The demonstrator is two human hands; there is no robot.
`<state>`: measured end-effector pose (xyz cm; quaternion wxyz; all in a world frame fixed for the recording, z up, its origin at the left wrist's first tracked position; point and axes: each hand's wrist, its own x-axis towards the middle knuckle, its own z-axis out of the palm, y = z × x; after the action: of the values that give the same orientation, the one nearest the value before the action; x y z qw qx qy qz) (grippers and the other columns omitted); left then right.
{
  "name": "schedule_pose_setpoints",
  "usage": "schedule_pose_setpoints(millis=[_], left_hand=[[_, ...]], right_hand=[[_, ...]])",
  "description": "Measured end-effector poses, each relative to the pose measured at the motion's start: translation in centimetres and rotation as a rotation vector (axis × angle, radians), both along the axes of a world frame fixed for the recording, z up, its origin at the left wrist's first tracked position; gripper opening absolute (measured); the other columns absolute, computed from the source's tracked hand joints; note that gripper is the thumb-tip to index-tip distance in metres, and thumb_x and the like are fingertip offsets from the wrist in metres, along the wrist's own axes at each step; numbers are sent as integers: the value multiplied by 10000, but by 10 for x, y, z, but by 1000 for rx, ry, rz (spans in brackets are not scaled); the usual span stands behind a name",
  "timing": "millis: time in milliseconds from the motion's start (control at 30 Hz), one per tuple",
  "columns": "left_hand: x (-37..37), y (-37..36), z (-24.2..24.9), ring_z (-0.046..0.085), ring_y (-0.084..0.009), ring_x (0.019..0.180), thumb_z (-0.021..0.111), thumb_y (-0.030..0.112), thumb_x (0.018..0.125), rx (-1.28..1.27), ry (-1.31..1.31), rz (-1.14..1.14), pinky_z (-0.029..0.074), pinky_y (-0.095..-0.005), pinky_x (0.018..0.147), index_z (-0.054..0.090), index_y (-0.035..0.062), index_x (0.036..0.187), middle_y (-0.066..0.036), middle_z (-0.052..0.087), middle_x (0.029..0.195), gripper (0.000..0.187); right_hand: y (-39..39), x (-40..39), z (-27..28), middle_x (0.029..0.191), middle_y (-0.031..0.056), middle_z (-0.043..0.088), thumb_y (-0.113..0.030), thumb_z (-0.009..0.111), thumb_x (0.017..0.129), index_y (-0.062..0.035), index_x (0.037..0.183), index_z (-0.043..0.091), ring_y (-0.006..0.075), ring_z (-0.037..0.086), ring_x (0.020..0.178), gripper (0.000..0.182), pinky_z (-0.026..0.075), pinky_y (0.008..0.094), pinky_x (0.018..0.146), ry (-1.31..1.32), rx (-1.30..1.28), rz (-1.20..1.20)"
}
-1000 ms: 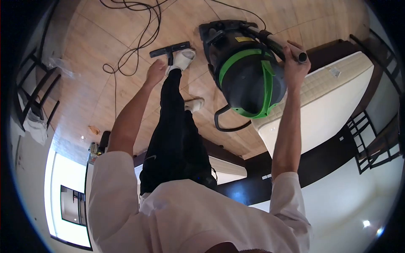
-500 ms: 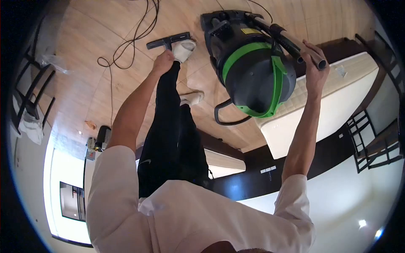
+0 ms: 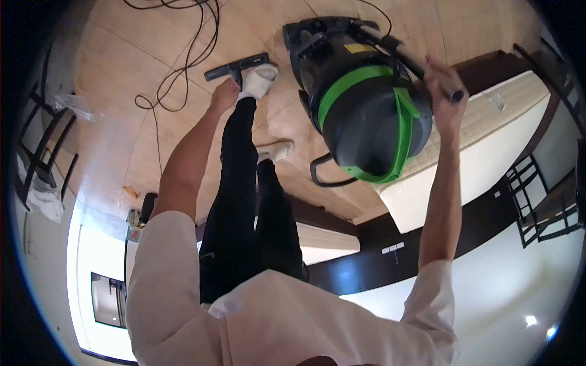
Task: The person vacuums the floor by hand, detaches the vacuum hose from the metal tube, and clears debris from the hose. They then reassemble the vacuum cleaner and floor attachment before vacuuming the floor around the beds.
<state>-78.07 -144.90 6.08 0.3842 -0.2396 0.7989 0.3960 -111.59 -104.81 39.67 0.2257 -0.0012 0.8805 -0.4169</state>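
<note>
My left hand (image 3: 226, 94) is closed round the short neck of a black vacuum floor nozzle (image 3: 247, 63), close to a white shoe (image 3: 260, 80). My right hand (image 3: 447, 91) grips vacuum tubes (image 3: 421, 68) beside the machine, and one open tube end shows by the palm. How many tubes lie in this grip is partly hidden by the fingers. Between both hands stands a black vacuum cleaner (image 3: 372, 125) with a green band and a green handle (image 3: 403, 131). A black hose (image 3: 329, 180) loops out from its lower side.
A black cable (image 3: 183, 70) lies in loops on the tiled floor at the left. A pale mattress (image 3: 482, 143) on a dark base is to the right of the vacuum cleaner. Dark chairs (image 3: 46, 134) stand at the left edge, with a clear plastic bag (image 3: 79, 107) near them.
My left hand and the nozzle have shifted slightly left and down. My right hand has moved slightly left with the tubes, and only one tube end shows clearly where two did before.
</note>
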Motion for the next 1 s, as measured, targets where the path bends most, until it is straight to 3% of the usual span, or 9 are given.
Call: schedule_pose_setpoints(millis=[200,300,533,667,700,767,800,900,1000], left_hand=[[-32,21,-32,637,-394,1190,660,403,910,-183,-288,-144,504,-491,991,637,18,1159,-235,670,1245,459],[-8,20,-71,565,-386,1323,655,516,881,-342,-425,-64,455,-469,1112,536,1,1396,-224,592,1402,738],[51,29,-168,531,-372,1359,669,620,866,-357,-547,-18,434,-430,1135,502,-72,1422,-245,518,1476,904],[24,47,-148,688,-355,1161,680,552,853,-203,-331,346,533,-443,973,653,-68,1257,-290,705,1179,741],[61,28,-235,740,-333,1037,704,464,842,-190,-252,339,563,-434,868,713,-44,1135,-295,734,1030,587],[42,33,-176,603,-196,569,720,319,900,53,-152,560,477,-391,501,667,16,892,-82,617,721,307],[44,30,-163,612,-175,621,725,314,905,190,-179,741,492,-359,533,667,62,926,-52,610,765,259],[43,16,-80,554,-137,622,675,191,908,303,-134,478,467,-307,558,594,78,887,-15,586,764,140],[67,26,9,532,-100,572,671,116,924,285,0,200,434,-287,493,558,87,1028,0,558,735,157]], right_hand=[[-1,33,18,1507,179,515,-187,782,895,2,1433,551,258,494,1388,615,353,403,1180,70,222,124],[23,67,35,1490,191,532,-141,731,936,27,1489,468,287,501,1384,635,341,446,1196,136,290,-27],[67,235,55,1344,188,637,-175,602,1029,68,1308,634,290,604,1219,371,475,427,1068,405,797,-361],[96,390,27,1267,174,672,-128,593,1028,80,1258,649,271,618,1198,315,452,395,1072,60,677,-707],[99,423,16,1254,171,679,-127,602,1023,80,1257,646,258,626,1179,316,461,381,1055,-24,656,-635],[112,498,-10,1237,159,689,-132,624,1012,67,1266,645,233,644,1145,324,487,357,1012,-246,561,-542],[128,541,-31,1233,152,693,-137,636,1006,54,1275,646,221,654,1128,330,504,347,986,-369,478,-528],[140,620,-76,988,97,749,-217,637,975,4,1223,687,136,679,945,336,526,290,821,-663,426,-415],[192,763,-192,823,176,708,-224,559,957,-21,967,704,254,726,846,250,538,396,734,-566,394,-453]])
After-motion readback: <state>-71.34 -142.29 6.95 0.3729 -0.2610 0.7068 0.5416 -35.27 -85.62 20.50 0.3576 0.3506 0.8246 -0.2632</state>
